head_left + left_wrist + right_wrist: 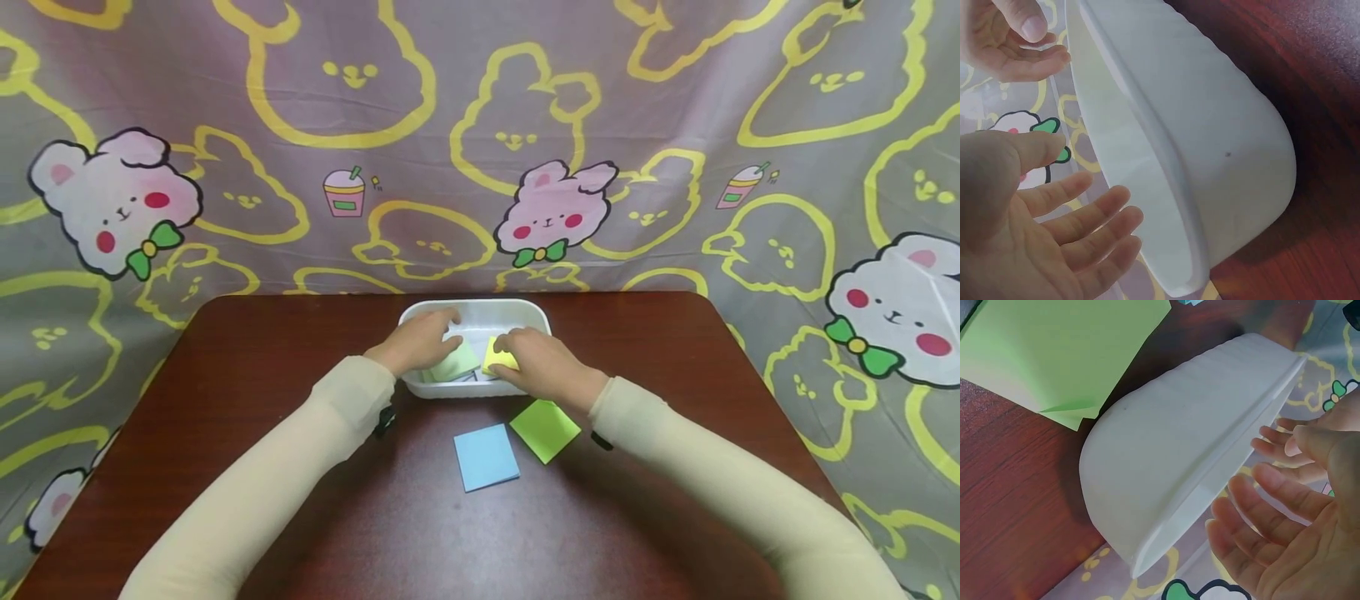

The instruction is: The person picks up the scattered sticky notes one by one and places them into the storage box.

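Note:
Both hands hover over a white plastic basin (480, 389) near the far edge of the table. My left hand (420, 340) is above its left side, near a pale green pad of sticky notes (456, 363). Over the right side is my right hand (543, 360), partly covering a yellow sticky note pad (495, 357). In the left wrist view the left hand (1054, 231) has its fingers spread and loosely bent, with nothing in them. The right wrist view likewise has the right hand (1291, 531) relaxed beside the basin's rim, holding nothing.
In front of the basin lie a light blue sticky note pad (486, 457) and a bright green one (546, 430), close together. The dark red-brown table (315, 500) meets a patterned cloth curtain (420, 167) behind.

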Action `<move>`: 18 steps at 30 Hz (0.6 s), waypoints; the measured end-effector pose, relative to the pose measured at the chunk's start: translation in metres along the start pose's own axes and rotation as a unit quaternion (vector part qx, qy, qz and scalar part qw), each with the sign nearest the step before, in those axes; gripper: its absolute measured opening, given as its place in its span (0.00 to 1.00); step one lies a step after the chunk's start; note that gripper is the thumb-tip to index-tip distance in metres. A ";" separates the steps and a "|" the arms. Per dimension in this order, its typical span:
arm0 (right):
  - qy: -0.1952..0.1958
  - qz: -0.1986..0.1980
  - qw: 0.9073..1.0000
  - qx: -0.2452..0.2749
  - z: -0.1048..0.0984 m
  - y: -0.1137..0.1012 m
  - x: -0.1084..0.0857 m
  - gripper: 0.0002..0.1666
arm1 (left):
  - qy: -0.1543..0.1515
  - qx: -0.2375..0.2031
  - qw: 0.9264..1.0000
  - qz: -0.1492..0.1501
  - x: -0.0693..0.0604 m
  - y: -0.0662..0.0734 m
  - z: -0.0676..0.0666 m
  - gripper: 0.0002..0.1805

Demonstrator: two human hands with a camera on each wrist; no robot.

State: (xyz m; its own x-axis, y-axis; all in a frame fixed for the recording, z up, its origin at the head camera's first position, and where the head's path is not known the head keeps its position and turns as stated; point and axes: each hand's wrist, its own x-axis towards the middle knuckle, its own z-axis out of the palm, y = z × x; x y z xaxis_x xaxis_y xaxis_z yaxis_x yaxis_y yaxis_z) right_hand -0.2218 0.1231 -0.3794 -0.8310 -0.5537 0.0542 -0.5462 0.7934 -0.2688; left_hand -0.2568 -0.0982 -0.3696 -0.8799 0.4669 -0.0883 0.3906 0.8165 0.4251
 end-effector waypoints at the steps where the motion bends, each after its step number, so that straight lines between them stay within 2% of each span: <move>1: 0.000 -0.001 1.000 0.000 0.000 0.000 -0.001 0.22 | -0.001 0.001 1.000 -0.001 -0.001 0.001 0.000 0.23; 18: 0.009 -0.011 1.000 0.001 -0.005 -0.010 -0.013 0.22 | 0.003 0.005 1.000 0.006 -0.011 0.013 -0.003 0.23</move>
State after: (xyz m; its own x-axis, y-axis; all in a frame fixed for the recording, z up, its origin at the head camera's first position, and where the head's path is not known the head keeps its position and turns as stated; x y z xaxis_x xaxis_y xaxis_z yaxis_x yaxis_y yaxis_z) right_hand -0.2059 0.1234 -0.3729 -0.8203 -0.5667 0.0771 -0.5645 0.7806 -0.2684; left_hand -0.2427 -0.0943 -0.3606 -0.8767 0.4747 -0.0784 0.4037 0.8144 0.4169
